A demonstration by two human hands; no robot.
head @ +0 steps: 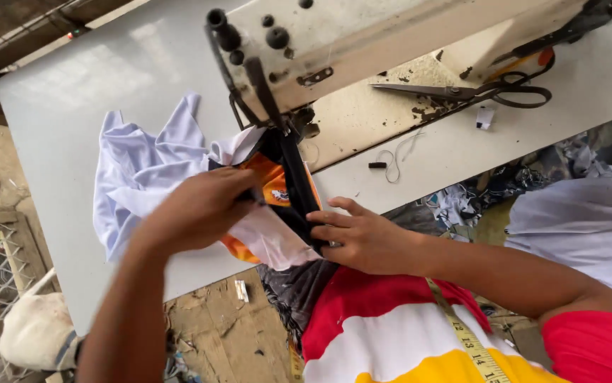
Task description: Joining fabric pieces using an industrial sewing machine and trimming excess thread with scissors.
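Head view: the garment (270, 213) lies on the white table (72, 92) under the sewing machine (362, 35), at the middle of the frame. Its black strip (297, 186) is the long part, running from the needle area at 12 o'clock down toward 5 o'clock, slightly tilted. Beside the strip the cloth is orange, with a pale pink-white panel below it; a crumpled white part spreads out toward 9 o'clock, well wrinkled.

The left hand (203, 209) comes in from 7 o'clock and pinches the cloth at the strip's left edge, fingers curled on it. The right hand (362, 234) comes in from 4 o'clock, fingers laid out flat against the strip's right side, pressing rather than clenched.

Toward 2 o'clock, well apart from the hands, scissors (476, 92) lie on the machine bed, blades pointing to 9 o'clock. A yellow tape measure (469, 344) hangs over the striped shirt (391, 326) at 5 o'clock.
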